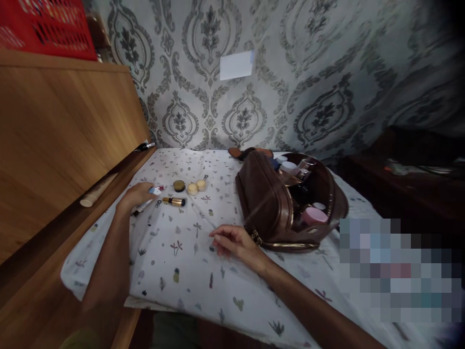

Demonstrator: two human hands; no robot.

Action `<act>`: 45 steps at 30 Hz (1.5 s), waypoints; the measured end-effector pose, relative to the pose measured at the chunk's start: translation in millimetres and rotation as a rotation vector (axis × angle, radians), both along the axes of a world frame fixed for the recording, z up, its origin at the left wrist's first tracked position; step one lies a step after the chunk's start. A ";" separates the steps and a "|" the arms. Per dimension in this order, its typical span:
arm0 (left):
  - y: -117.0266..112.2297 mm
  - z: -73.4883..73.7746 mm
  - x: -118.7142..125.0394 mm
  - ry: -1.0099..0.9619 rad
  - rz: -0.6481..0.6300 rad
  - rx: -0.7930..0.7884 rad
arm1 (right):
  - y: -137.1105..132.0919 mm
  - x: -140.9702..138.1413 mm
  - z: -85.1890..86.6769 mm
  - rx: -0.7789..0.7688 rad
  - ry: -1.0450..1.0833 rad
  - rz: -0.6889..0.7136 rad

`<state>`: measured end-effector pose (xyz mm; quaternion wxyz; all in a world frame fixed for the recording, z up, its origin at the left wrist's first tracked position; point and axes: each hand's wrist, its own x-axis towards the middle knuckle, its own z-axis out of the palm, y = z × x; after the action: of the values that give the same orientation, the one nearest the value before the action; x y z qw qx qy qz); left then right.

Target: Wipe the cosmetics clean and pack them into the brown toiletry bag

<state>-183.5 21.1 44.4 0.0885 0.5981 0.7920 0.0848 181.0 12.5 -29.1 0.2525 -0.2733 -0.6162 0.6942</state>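
Note:
My left hand (136, 198) is closed around a small white, blue and red item (156, 190), perhaps a tube, at the left side of the cloth. Beneath that hand lies a slim white and black tube (143, 208), partly hidden. Just right of it are a gold and black lipstick-like tube (174, 201), a dark olive round jar (179, 185) and two small cream round pots (196, 187). My right hand (232, 241) hovers over the middle of the cloth, fingers loosely bent and apart, holding nothing. Beside it stands a brown leather bag (259, 194), unzipped, with cosmetics inside.
Inside the bag are a pink round container (314, 215) and several white-lidded jars. A wooden cabinet (65, 116) borders the left, with a red basket (47, 29) on top. A pen-like item (145, 146) lies on its ledge. The patterned wall (210, 111) closes off the back.

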 end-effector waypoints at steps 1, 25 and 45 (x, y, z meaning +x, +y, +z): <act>-0.4 5.1 5.0 -0.033 -0.021 0.023 | -0.5 0.1 0.4 0.002 0.003 -0.004; -14.7 -32.6 190.0 -0.492 -0.280 0.776 | 5.9 -0.1 1.8 -0.297 0.238 -0.227; 3.3 -30.2 163.5 -0.502 -0.287 0.590 | 2.1 9.0 10.1 -0.227 0.163 0.002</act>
<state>-20.0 24.4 14.3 0.1145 0.6629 0.5963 0.4380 190.0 14.6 -19.0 0.2685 -0.2421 -0.5112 0.7797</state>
